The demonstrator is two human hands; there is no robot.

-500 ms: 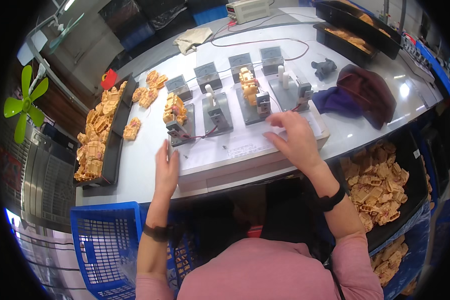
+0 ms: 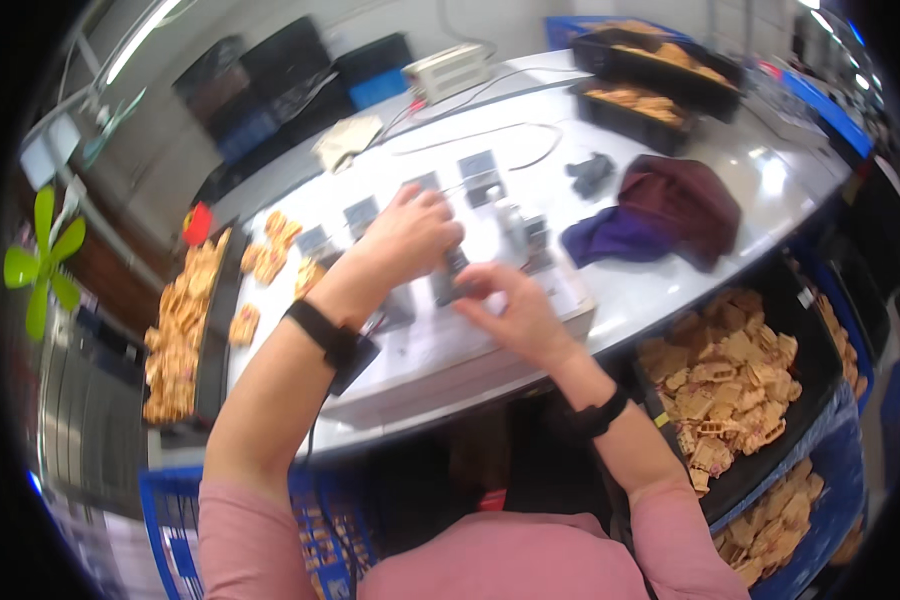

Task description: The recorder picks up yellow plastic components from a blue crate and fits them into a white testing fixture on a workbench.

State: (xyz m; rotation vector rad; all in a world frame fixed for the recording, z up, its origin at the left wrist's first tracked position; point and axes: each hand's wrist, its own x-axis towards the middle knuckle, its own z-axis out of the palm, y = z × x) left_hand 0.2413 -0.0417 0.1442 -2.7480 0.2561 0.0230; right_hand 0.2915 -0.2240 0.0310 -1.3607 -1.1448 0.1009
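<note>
- At the far left of the frame, a bright green fan (image 2: 44, 265) shows its broad blades.
- Just right of it, a long black tray (image 2: 217, 345) is heaped with tan plastic parts (image 2: 178, 350); a small red object (image 2: 198, 223) is near its far end.
- At lower left, below the table edge, is a blue plastic basket (image 2: 180, 550), partly hidden by the person's left arm.
- Beside the tray, a few loose tan pieces (image 2: 270, 248) lie on the white table.
- Around the centre, the left hand (image 2: 410, 240) reaches across a low white platform (image 2: 450, 365), its wrist in a black band (image 2: 320, 335). Its fingers bend downward; blur and angle hide their tips, so whether they grip anything cannot be told.
- Between the two hands, at mid-frame, is a grey holder (image 2: 444, 288) on the platform, blurred and partly covered.
- Right of centre, the right hand (image 2: 515, 315) has its thumb and forefinger slightly parted at the holder's near end; whether they close on it cannot be told.
- Above that hand are blurred white pegs (image 2: 510, 215).
- Farther right, a crumpled purple and maroon cloth (image 2: 675, 210) lies on the table.
- At lower right, a black crate (image 2: 820, 425) is piled with more tan parts.
</note>
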